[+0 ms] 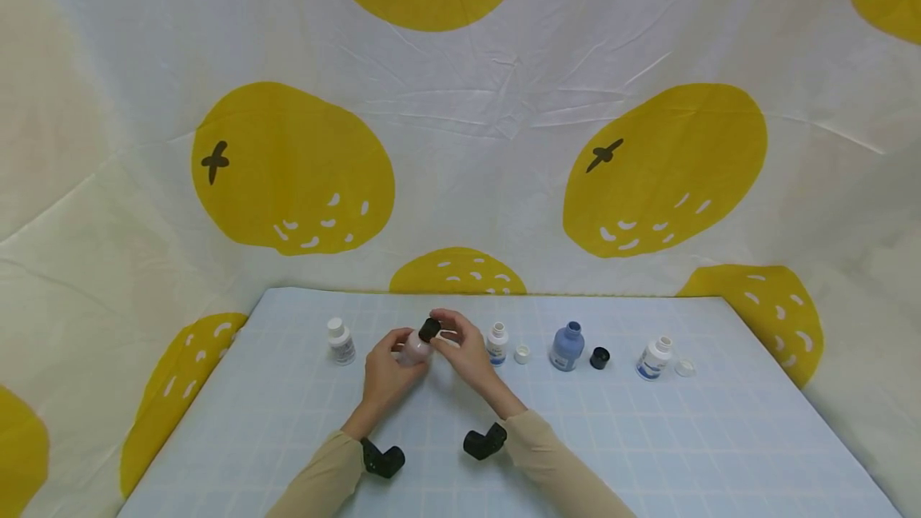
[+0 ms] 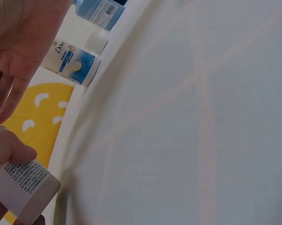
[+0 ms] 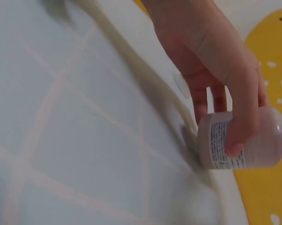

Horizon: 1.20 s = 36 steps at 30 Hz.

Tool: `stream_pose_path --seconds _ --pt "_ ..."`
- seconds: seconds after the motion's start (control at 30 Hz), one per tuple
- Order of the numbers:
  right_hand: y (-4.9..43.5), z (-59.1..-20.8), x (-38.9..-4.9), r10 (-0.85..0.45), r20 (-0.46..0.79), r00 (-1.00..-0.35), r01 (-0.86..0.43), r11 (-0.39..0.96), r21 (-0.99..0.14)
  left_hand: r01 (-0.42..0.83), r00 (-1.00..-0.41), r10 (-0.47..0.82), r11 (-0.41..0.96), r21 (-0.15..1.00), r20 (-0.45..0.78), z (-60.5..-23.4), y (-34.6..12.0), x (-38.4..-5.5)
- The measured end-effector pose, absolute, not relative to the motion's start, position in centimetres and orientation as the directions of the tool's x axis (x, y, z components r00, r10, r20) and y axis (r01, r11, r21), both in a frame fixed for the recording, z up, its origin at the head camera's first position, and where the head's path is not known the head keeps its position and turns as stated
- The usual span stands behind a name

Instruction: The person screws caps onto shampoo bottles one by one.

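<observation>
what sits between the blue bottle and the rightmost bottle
A loose black cap, closer to the blue bottle, as the head view shows.

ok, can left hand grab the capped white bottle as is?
Probably not: the left hand is gripping the pink bottle, though the way to the capped white bottle looks clear.

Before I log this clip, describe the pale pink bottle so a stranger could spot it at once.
On the pale blue table, find the person's left hand, left of centre toward the far edge. It grips the pale pink bottle. Unlike the white bottles and blue bottle standing nearby, this one is pink and held.
</observation>
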State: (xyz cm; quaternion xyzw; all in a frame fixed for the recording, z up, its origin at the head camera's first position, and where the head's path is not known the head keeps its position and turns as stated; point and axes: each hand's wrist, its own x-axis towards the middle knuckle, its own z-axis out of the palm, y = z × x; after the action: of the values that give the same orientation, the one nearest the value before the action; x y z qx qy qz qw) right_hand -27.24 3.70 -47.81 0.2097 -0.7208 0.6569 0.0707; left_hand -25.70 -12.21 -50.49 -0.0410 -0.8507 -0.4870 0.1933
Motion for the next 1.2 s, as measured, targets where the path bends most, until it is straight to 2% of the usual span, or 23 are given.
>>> stream_pose_path --seconds 0.23,0.5,0.77,1.2 --pt "3.9 -48.2 -27.3 -0.229 0.404 -0.886 -0.425 0.05 -0.904 0.278 -0.916 -0.105 0.528 0.802 0.387 -50.6 -12.3 -25.8" --pt "3.7 -48.2 -27.4 -0.18 0.365 -0.914 -0.376 0.03 -0.926 0.289 -0.916 -0.088 0.53 0.797 0.391 -50.7 -12.3 -26.2" --pt "3.5 -45.0 -25.5 -0.132 0.333 -0.934 -0.341 0.046 -0.939 0.291 -0.904 -0.121 0.529 0.797 0.41 -50.6 -11.8 -26.4" --pt "3.2 -44.2 -25.5 -0.124 0.269 -0.955 -0.285 0.133 -0.949 0.319 -0.892 -0.12 0.516 0.795 0.436 -50.7 -11.7 -26.3"
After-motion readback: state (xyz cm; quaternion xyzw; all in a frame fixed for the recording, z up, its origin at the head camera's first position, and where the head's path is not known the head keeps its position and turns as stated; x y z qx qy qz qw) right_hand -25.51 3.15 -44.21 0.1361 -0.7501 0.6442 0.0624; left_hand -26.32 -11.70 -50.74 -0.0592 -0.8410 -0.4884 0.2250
